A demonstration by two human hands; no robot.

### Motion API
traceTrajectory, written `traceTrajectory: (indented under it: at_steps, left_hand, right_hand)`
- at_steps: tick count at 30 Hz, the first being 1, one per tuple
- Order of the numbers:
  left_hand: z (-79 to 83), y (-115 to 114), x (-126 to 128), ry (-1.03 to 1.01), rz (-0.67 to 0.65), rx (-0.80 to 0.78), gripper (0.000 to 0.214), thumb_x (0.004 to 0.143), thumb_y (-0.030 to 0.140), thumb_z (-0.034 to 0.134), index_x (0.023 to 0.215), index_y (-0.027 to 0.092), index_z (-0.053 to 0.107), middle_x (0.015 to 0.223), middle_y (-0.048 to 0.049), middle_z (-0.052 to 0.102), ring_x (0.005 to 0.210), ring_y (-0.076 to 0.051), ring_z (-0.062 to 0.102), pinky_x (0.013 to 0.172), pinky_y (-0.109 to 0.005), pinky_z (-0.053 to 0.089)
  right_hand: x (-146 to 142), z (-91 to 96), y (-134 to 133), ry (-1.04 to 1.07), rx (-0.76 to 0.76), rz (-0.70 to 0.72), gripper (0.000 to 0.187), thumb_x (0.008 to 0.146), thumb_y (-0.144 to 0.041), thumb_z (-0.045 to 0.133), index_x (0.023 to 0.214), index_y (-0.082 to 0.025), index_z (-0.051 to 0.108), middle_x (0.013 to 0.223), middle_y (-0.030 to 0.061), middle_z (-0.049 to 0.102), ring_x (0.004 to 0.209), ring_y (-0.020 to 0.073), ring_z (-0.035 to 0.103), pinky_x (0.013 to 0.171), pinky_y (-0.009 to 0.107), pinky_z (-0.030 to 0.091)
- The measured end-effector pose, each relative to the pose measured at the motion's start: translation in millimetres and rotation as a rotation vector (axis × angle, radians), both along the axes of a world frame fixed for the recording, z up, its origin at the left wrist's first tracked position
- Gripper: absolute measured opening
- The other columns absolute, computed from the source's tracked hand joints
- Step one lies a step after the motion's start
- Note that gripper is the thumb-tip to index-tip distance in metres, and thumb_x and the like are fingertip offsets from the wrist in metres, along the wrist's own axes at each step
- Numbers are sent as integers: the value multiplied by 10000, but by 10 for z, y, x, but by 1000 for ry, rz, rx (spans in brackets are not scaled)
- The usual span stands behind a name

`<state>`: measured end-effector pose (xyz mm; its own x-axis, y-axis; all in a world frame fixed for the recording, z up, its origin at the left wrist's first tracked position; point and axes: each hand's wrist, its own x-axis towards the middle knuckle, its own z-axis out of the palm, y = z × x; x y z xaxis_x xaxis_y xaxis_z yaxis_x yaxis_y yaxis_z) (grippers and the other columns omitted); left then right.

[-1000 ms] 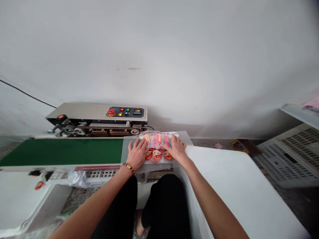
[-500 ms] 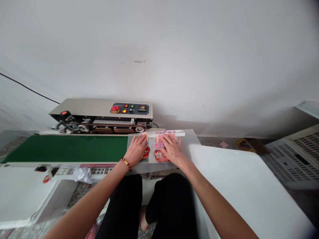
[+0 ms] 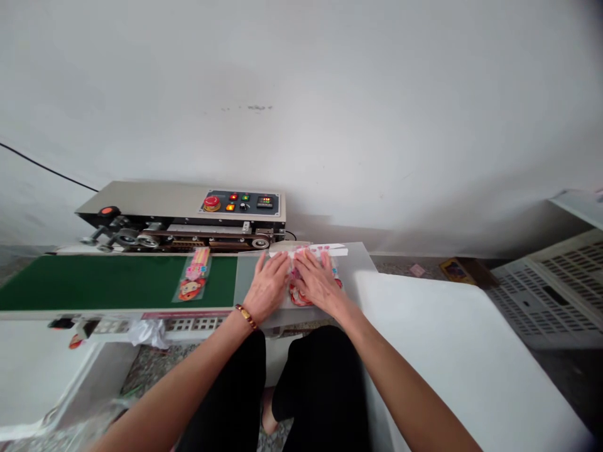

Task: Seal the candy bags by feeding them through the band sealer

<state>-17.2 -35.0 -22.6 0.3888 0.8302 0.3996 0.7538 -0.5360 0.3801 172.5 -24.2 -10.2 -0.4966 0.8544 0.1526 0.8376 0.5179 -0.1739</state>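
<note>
My left hand [image 3: 267, 287] lies flat with its fingers stretched out at the left edge of a stack of clear packets [image 3: 298, 297] with pink tops and red cartoon faces. My right hand [image 3: 316, 280] rests over the stack, fingers extended, hiding much of it. The stack sits on a translucent plate [image 3: 354, 257] at the right end of the green conveyor belt [image 3: 127, 282]. On the belt lies a single clear packet [image 3: 193, 279] with a cartoon face, apart from both hands.
A band sealing machine [image 3: 183, 210] with a red stop button and lit display stands behind the belt. At right is a white table [image 3: 438, 339], with a plastic crate [image 3: 556, 295] beyond. A white bin [image 3: 85, 370] stands below left.
One packet that was under my left hand now lies on the green belt, farther left. My left hand has come to the stack beside my right hand. The view shifted slightly.
</note>
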Motion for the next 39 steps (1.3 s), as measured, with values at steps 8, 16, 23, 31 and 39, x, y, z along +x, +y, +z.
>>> traceTrajectory:
  at_steps: [8,16,23,31,39]
  left_hand:
    - [-155,-17,35,-104,84,-13,487,1041,245,331,1505,148,443,1541,-177,490,1468,-254,422,1242,-531,272]
    - [-182,28,82,201,79,-60,539,1005,196,381,1533,95,412,1586,-175,432,1480,-287,399,1261,-534,207]
    - [-140,-73,-478,275,254,-112,550,998,184,393,1546,133,388,1555,-157,482,1442,-301,452,1252,-574,226]
    - [-34,-31,-443,143,251,14,388,1015,171,368,1319,184,608,1410,-147,623,1355,-278,554,1247,-582,246]
    - [-188,47,-68,255,56,-21,468,1013,205,401,1462,141,516,1529,-147,517,1437,-293,464,1245,-569,254]
  right_hand:
    - [-231,77,114,183,-73,-32,473,1038,-161,343,1486,-210,488,1502,101,514,1473,305,336,1198,698,52]
    - [164,-67,-83,14,18,-139,445,1044,-234,391,1469,-190,515,1515,122,494,1455,327,359,1199,696,-7]
    - [88,25,-4,-60,61,-27,383,1063,-249,414,1412,-192,560,1489,114,524,1435,316,378,1211,699,32]
    - [-352,63,154,-4,27,95,335,1069,-245,430,1346,-206,615,1461,113,552,1409,298,416,1217,696,42]
    - [43,64,-28,-25,38,-113,400,1044,-213,431,1418,-186,569,1479,120,535,1437,341,382,1201,713,88]
